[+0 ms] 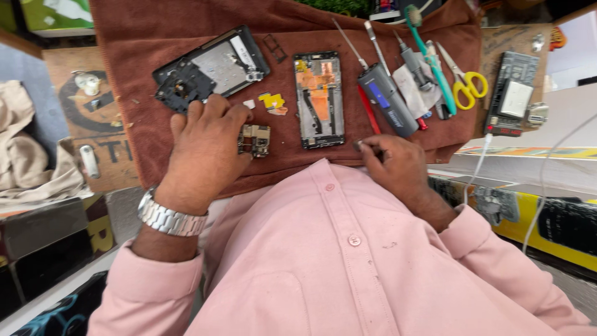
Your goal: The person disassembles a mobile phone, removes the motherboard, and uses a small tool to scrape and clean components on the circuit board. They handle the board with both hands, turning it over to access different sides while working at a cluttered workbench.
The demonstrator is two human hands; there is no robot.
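Bright, even daylight is falling across the scene, casting only soft shadows; a wide lens is bending the edges, and the rust-brown corduroy cloth [155,134] is staying sharp, free of glare.

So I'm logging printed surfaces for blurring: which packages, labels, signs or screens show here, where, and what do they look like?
Yellow box: right of the person, long and flat, yellow with dark pictures.
Board sign: left of the brown cloth, brown with a dark round emblem.
Green package: top left corner, green and white.
Small meter: right of the scissors, dark, rectangular, pale centre panel.
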